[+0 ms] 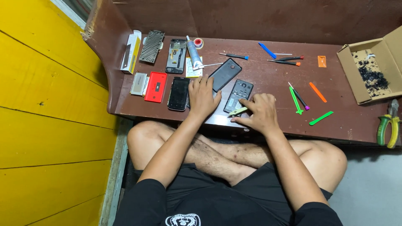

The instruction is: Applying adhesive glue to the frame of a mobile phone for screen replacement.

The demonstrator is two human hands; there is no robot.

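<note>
Yellow-green pry tool [238, 111] under right hand [260, 113]; left hand [202, 96] flat on table [268, 79].

Opened phone [238, 95] on tabletop [268, 75] between left hand [202, 97] and right hand [259, 112]. Back cover [225, 74] behind it. Screwdrivers [234, 55] farther back. Cardboard box [368, 71] far right, pliers [388, 127] before box.

1. You have only one view, from the camera worn on your head.
2. It looks steeply down and forward, over your crossed legs to the low brown table [268, 79].
3. It is near enough that your forearms fill the lower middle; your left hand [202, 97] and right hand [260, 113] lie near the centre.
4. The yellow wall [46, 109] closes the left edge, and the cardboard box [349, 69] is cut by the right edge.
</note>
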